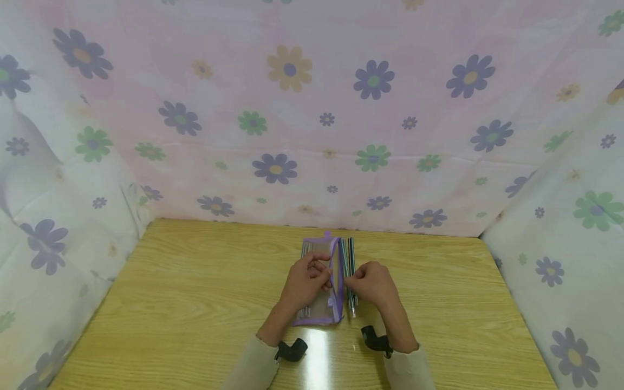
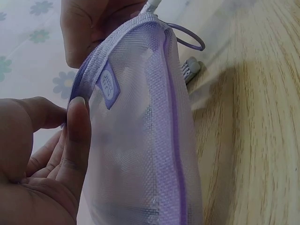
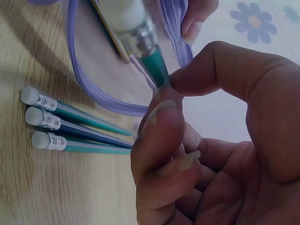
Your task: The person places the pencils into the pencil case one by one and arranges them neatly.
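A mesh pencil case [image 1: 319, 313] with purple trim lies on the table, its zipped side parted. My left hand [image 1: 304, 281] pinches the zipper edge between thumb and forefinger, holding the mouth apart in the left wrist view. My right hand [image 1: 377, 283] is at the case's right side. It pinches a green pencil [image 3: 154, 65] with a white eraser, eraser end towards the right wrist camera. Inside the mouth, a dark slender thing with a gold edge [image 3: 112, 35] shows. Three pencils [image 3: 70, 112], green and dark blue, lie beside the case with their white erasers together.
The wooden table [image 1: 195, 292] runs back to a flower-print cloth [image 1: 331, 108], which also hangs at both sides. A purple loop [image 2: 190, 37] sticks out from the case's end. Slender things [image 1: 304, 312] show through the mesh at the case's left side.
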`<state>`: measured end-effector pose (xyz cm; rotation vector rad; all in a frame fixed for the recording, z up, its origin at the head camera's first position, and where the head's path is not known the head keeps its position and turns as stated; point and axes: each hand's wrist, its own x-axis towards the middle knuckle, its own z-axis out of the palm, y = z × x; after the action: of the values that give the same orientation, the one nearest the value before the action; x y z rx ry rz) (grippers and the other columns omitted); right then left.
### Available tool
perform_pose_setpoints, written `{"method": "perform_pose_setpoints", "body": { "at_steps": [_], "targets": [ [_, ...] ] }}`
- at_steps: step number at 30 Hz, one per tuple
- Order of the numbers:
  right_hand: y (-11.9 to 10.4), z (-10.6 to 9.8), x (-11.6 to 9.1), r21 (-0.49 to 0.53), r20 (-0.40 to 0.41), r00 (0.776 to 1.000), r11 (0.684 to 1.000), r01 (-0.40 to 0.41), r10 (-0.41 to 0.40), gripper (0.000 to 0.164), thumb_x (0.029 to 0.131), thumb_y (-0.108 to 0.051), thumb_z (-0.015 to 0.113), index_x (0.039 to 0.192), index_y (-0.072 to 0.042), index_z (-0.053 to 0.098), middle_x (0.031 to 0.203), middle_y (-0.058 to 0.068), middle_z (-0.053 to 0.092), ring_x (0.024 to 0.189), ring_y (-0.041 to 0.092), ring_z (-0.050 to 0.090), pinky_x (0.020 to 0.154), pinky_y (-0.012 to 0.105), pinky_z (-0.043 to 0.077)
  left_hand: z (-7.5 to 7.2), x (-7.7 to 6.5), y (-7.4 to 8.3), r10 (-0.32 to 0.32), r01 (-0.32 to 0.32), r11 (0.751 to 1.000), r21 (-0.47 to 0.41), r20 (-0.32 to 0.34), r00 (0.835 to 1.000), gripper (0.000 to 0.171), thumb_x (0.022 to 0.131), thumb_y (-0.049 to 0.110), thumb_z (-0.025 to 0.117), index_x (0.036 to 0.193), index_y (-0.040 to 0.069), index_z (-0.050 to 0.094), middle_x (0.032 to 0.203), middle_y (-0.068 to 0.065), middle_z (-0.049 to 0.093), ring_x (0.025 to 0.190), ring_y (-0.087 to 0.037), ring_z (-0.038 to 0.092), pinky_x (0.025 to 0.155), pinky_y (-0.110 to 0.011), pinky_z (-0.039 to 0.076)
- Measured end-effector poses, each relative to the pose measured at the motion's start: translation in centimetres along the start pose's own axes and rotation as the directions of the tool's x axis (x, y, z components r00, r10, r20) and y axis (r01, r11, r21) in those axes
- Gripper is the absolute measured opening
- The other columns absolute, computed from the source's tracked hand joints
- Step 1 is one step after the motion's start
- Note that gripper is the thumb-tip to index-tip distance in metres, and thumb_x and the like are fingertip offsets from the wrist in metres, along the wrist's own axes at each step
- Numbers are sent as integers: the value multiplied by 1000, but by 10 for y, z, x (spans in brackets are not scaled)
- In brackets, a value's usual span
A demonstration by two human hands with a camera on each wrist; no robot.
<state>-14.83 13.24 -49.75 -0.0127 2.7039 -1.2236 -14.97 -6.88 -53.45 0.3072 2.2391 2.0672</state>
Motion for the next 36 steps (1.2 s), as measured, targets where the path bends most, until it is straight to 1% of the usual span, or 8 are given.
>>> {"method": "perform_pose_setpoints", "body": {
  "at_steps": [7, 14, 17, 19, 23, 26, 32, 36],
  "targets": [
    [-2, 2, 1, 15, 26, 1000, 1000, 15, -16, 23, 83, -14, 73, 61, -12, 67, 54, -3, 59, 50, 14, 54, 46, 26, 43, 0, 1, 0, 3, -3, 1000, -4, 1, 1000, 29, 102, 2, 69, 130, -2, 64, 95, -15, 70, 71, -21, 72, 64, -35, 67],
    [-2, 4, 1, 50, 22, 999, 998, 27, -28, 24, 84, -15, 74, 62, -11, 65, 56, -2, 60, 51, 14, 53, 46, 26, 42, 0, 1, 0, 8, -8, 1000, -10, 13, 1000, 29, 102, 2, 69, 131, -2, 63, 95, -15, 70, 71, -21, 72, 64, -36, 67],
    [-2, 6, 2, 80, 18, 1000, 997, 17, -18, 23, 84, -15, 73, 62, -10, 65, 56, -1, 60, 50, 13, 52, 46, 25, 41, 0, 1, 0, 9, -9, 1000, -15, 17, 1000, 29, 102, 2, 69, 130, -2, 64, 94, -16, 70, 71, -20, 71, 64, -36, 67],
    [-1, 9, 4, 108, 15, 1000, 994, 4, -5, 22, 84, -14, 73, 64, -8, 67, 57, -1, 61, 51, 14, 56, 46, 24, 42, 0, 1, 0, 11, -11, 1000, -17, 19, 1000, 28, 103, 3, 69, 130, -2, 64, 94, -16, 70, 71, -21, 71, 64, -35, 67],
    [0, 16, 8, 141, 19, 1000, 990, -12, 9, 18, 85, -14, 74, 69, -6, 71, 62, 2, 66, 54, 18, 64, 46, 25, 48, 0, 1, -1, 21, -21, 1000, -12, 18, 1000, 28, 103, 3, 69, 129, -2, 64, 93, -16, 69, 71, -21, 71, 63, -35, 66],
    [0, 20, 9, 126, 19, 1000, 992, -10, 7, 17, 85, -16, 75, 72, -5, 73, 64, 3, 67, 55, 18, 63, 47, 26, 49, 0, 1, -2, 29, -29, 1000, -8, 16, 999, 28, 103, 3, 69, 129, -2, 64, 93, -16, 69, 71, -21, 71, 63, -35, 66],
    [-2, 21, 8, 67, 19, 1000, 998, -2, 1, 17, 86, -18, 75, 72, -7, 72, 63, 0, 65, 55, 14, 58, 48, 25, 46, 0, 2, -3, 23, -23, 1000, 1, 14, 1000, 28, 102, 3, 70, 129, -1, 64, 93, -16, 70, 71, -21, 71, 63, -36, 66],
    [-4, 19, 6, 72, 28, 1000, 997, 6, -8, 17, 87, -16, 74, 73, -6, 73, 63, 1, 67, 55, 15, 61, 48, 25, 47, 0, 2, -4, 21, -21, 1000, 6, 16, 1000, 29, 103, 5, 70, 130, -1, 64, 93, -16, 70, 71, -23, 72, 64, -39, 67]
  ]
}}
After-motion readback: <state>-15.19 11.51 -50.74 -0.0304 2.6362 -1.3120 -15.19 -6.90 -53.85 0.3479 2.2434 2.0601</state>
